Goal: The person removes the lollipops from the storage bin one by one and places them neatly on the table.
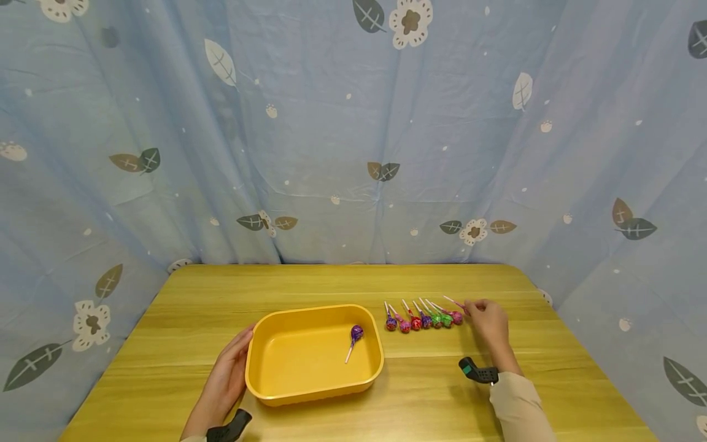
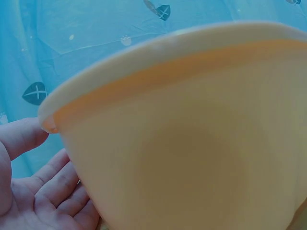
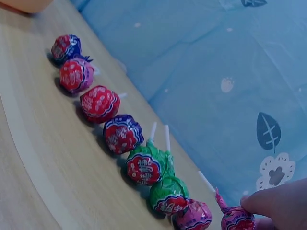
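Note:
My right hand (image 1: pixel 487 319) pinches a pink-wrapped lollipop (image 3: pixel 238 218) at the right end of a row; its white stick points up and to the left. Beside it lie several wrapped lollipops, among them a pink one (image 3: pixel 194 215), two green ones, including the nearer green lollipop (image 3: pixel 169 194), and a red one (image 3: pixel 100 104). On the left, my left hand (image 1: pixel 225 370) rests against the outer wall of a yellow plastic box (image 1: pixel 293 396), thumb at the rim and fingers loosely extended along the side. Inside the box lies one purple lollipop (image 1: pixel 356 333).
The wooden table (image 1: pixel 442 399) carries the box at the centre and the lollipop row right of it. A blue curtain (image 1: pixel 331 123) with leaves and flowers hangs along the table's back and sides. The row's leftmost purple lollipop (image 1: pixel 391 323) lies close to the box.

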Tool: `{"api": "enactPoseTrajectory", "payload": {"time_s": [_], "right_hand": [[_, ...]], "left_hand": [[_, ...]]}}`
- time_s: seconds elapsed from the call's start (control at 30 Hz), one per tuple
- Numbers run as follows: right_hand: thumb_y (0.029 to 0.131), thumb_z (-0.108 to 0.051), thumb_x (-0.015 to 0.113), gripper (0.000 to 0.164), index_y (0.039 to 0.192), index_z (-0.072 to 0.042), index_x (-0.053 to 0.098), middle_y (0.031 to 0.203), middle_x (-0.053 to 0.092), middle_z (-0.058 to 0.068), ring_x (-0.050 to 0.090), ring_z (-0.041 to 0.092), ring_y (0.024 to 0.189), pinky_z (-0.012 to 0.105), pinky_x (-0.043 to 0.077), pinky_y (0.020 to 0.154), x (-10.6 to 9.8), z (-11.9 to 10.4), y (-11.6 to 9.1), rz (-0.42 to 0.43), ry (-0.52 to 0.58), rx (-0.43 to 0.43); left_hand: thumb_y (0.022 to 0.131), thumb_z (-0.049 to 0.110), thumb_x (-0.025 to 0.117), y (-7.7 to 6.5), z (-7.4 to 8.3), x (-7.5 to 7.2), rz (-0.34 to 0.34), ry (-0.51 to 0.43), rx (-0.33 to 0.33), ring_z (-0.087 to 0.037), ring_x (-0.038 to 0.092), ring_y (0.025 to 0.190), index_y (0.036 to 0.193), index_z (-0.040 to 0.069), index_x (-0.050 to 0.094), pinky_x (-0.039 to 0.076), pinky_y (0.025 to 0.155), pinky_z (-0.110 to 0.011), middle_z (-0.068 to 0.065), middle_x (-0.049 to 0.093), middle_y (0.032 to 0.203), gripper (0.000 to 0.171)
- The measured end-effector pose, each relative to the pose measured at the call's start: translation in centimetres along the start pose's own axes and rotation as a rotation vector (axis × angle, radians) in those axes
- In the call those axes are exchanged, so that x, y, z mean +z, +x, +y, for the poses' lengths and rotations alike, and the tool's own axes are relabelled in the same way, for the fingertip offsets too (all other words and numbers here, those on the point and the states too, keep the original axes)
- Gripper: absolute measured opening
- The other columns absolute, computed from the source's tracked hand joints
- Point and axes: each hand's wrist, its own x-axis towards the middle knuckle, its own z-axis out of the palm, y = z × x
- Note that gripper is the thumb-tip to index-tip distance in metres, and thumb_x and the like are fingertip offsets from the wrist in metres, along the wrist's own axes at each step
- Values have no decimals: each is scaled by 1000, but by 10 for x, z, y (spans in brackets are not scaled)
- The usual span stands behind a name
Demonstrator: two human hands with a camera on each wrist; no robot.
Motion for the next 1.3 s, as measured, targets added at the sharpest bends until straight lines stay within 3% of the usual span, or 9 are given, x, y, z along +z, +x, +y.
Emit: {"api": "enactPoseTrajectory", "payload": {"time_s": [0.23,0.53,0.9,1.3], "right_hand": [[97,-31,58,42,101,9,67,94,66,25,61,38,82,48,49,67,6,9,5,-16,-18,16],[97,-32,57,42,103,8,69,99,66,26,62,40,87,50,50,70,12,13,6,-32,-19,26],[97,-35,55,46,108,7,67,106,64,26,60,42,94,51,49,74,13,12,9,-101,-49,50],[97,-37,55,49,109,9,65,100,65,25,60,39,89,50,49,72,15,15,7,-66,-10,64]], "left_hand": [[104,22,47,1,0,2,27,3,-16,-7,51,119,130,15,43,33,109,-30,6,54,125,28],[104,22,46,0,0,2,31,-2,-15,-6,52,117,128,15,49,38,105,-28,7,57,123,24],[105,22,45,2,1,2,36,1,-20,-5,53,117,149,9,22,34,108,-29,8,56,123,51],[105,20,45,2,-1,0,-2,-17,11,-7,53,116,129,14,51,37,106,-27,6,56,123,26]]}}
